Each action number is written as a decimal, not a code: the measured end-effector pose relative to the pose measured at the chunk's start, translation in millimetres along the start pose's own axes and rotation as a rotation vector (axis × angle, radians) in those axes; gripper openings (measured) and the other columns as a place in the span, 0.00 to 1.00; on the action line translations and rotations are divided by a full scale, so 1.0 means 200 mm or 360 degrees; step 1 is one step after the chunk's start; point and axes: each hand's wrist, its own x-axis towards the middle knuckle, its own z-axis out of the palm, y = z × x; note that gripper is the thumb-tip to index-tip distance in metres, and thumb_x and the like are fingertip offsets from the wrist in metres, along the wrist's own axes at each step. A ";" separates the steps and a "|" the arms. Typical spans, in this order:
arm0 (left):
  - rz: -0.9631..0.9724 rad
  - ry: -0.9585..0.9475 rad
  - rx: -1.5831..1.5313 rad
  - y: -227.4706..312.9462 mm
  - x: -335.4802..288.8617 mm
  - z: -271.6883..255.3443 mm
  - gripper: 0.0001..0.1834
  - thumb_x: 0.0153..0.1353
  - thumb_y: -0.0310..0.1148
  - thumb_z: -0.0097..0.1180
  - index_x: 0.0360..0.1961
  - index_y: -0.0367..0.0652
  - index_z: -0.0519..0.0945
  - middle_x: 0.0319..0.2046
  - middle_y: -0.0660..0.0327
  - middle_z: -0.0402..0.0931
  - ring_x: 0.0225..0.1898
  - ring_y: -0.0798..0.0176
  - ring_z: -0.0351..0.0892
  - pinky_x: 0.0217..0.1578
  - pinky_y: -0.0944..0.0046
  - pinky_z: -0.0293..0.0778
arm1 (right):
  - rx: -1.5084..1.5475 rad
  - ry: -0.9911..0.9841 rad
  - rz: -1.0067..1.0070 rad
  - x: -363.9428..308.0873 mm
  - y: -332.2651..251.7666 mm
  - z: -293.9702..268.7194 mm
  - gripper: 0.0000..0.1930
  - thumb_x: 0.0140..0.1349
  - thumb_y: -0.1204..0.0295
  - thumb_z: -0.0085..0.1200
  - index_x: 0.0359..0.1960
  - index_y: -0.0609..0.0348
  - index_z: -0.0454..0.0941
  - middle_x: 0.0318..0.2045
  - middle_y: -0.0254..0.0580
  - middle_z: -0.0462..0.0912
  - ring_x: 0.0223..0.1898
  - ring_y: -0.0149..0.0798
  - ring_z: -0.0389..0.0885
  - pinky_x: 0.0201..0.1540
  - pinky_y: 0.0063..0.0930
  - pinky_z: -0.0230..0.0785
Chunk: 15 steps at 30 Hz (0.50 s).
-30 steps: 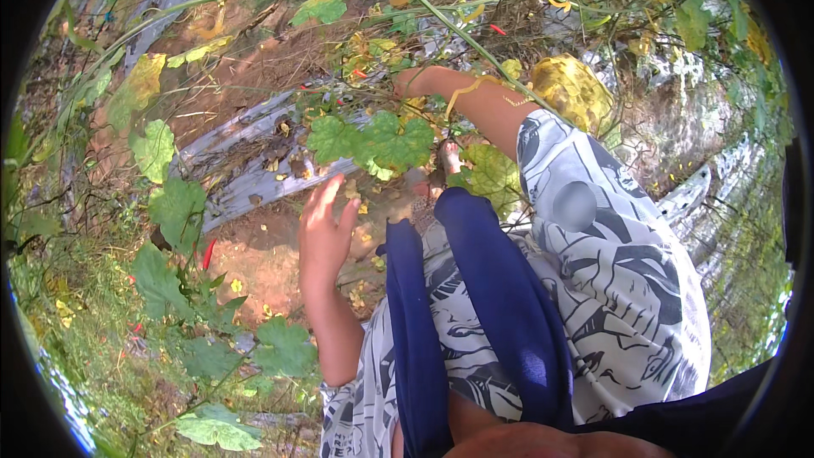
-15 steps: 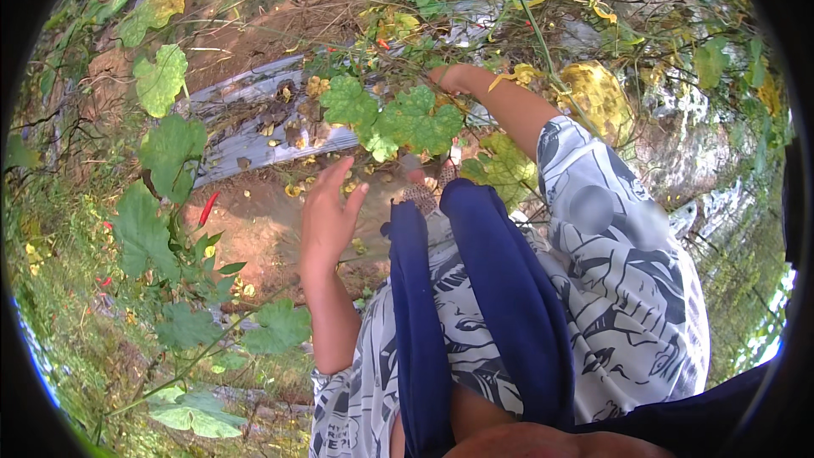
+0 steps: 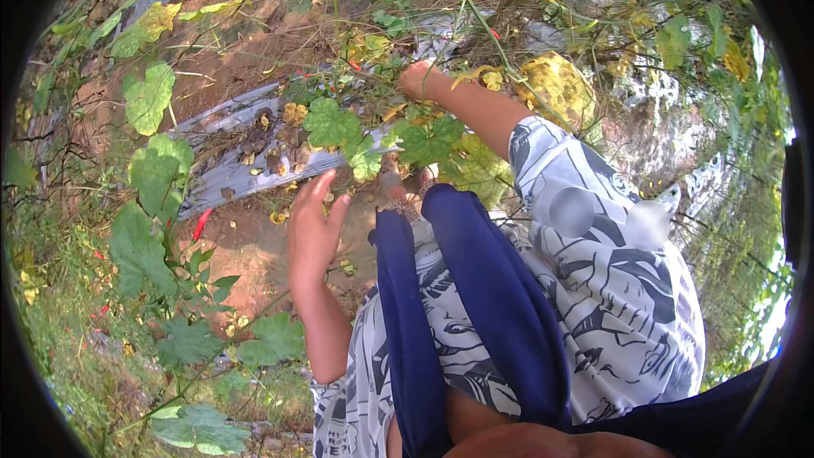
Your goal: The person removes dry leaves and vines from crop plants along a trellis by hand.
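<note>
My right hand (image 3: 419,81) reaches out among the plants with its fingers curled in. Whatever it grips among the thin stems is too small and hidden to make out. Just left of it hangs a small red chili pepper (image 3: 354,66). Green lobed leaves (image 3: 428,141) spread below the right wrist. Nearer to me, my left hand (image 3: 314,225) is raised with thumb and fingers apart, holding nothing. Another red chili (image 3: 202,225) hangs from a leafy plant to the left of that hand.
Grey plastic mulch sheet (image 3: 246,182), littered with dry leaves, crosses the brown soil. A large yellow leaf (image 3: 555,89) stands beside my right forearm. Vines with broad green leaves (image 3: 140,254) rise on the left. A long green stem (image 3: 475,13) slants across the top.
The view has shifted a little, moving the plants leftward in the picture. My right hand shows more fully now, with its fingers curled. My left hand stays raised and open.
</note>
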 end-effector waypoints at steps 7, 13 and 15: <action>0.0465 -0.0031 -0.0036 0.11 0.09 -0.03 0.22 0.59 0.36 0.56 0.53 0.39 0.73 0.51 0.49 0.73 0.54 0.49 0.72 0.54 0.59 0.66 | 0.0350 0.0556 0.0128 -0.46 0.09 -0.52 0.13 0.58 0.69 0.50 0.44 0.52 0.81 0.41 0.45 0.82 0.41 0.46 0.81 0.43 0.40 0.72; 0.0871 -0.0109 -0.0008 0.29 0.24 0.07 0.21 0.58 0.34 0.57 0.52 0.39 0.74 0.49 0.49 0.74 0.51 0.47 0.74 0.52 0.56 0.69 | 0.0660 0.0001 -0.0067 -0.92 0.31 -0.71 0.14 0.58 0.74 0.47 0.45 0.50 0.80 0.43 0.42 0.81 0.44 0.47 0.79 0.47 0.39 0.69; 0.1003 -0.0234 -0.0028 0.35 0.28 0.13 0.20 0.58 0.34 0.56 0.51 0.40 0.74 0.50 0.49 0.74 0.51 0.46 0.73 0.51 0.55 0.69 | 0.0573 -0.0125 -0.0099 -1.04 0.29 -0.67 0.14 0.57 0.74 0.47 0.44 0.49 0.81 0.42 0.42 0.82 0.43 0.47 0.79 0.45 0.39 0.70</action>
